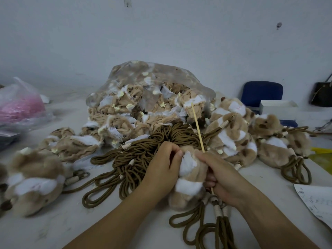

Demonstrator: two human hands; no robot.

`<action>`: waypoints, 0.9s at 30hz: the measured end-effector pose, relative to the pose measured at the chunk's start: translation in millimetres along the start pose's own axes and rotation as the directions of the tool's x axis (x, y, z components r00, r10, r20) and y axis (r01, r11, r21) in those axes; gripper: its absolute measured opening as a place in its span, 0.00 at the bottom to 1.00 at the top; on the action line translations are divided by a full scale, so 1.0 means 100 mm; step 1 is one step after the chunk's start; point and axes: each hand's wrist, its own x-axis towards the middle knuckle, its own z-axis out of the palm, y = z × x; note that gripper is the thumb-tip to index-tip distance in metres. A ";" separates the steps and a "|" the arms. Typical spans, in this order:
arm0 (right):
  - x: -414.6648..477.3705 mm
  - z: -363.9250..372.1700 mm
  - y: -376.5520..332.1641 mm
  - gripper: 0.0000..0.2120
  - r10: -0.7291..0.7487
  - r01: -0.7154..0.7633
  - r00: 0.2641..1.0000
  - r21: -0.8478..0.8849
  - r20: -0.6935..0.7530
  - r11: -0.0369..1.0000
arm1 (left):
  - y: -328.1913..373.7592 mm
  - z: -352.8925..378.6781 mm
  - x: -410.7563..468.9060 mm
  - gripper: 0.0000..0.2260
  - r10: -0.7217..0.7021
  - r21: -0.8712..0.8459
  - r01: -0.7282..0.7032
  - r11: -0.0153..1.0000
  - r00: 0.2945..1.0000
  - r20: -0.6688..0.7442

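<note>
Left hand [161,169] and right hand [224,178] bare, forearms seemingly sleeveless.

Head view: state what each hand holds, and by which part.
The left hand pinches the plush toy at its upper end. The right hand grips the wooden stick near its lower end, against the toy's right side.

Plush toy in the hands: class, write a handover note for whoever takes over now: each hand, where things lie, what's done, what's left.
Left hand pinches the plush toy at its top.
Right hand grips the stick beside the toy, tip pointing up and away.
The toy's cords trail toward the camera.
Done: finished toys lie at right and far left.
Left, probably: the flat skins spilling from the clear bag; a cord bundle waits behind the hands.
</note>
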 end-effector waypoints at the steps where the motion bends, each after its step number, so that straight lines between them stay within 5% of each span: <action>1: -0.01 0.01 0.00 0.08 -0.018 0.018 1.000 -0.033 0.024 0.999 | 0.00 0.01 -0.01 0.05 0.009 0.001 -0.009 1.000 1.000 -0.005; 4: 0.02 0.00 0.05 0.16 -0.012 0.018 0.999 -0.128 0.043 0.992 | 0.02 0.04 -0.03 0.05 0.070 0.017 -0.070 0.997 0.998 0.005; 13: 0.09 0.06 0.10 0.07 -0.125 -0.027 0.961 -0.529 -0.248 0.848 | 0.05 0.04 -0.04 0.05 0.133 0.009 -0.134 0.991 0.987 0.095; 19: 0.06 -0.04 0.07 0.10 -0.104 0.046 0.979 -0.309 -0.173 0.950 | 0.00 -0.04 -0.01 0.14 0.071 -0.073 -0.052 0.996 0.955 0.289; 27: 0.08 -0.02 0.11 0.07 -0.176 0.094 0.972 -0.433 -0.153 0.897 | -0.02 -0.08 0.05 0.08 -0.121 0.021 0.120 0.993 0.974 0.193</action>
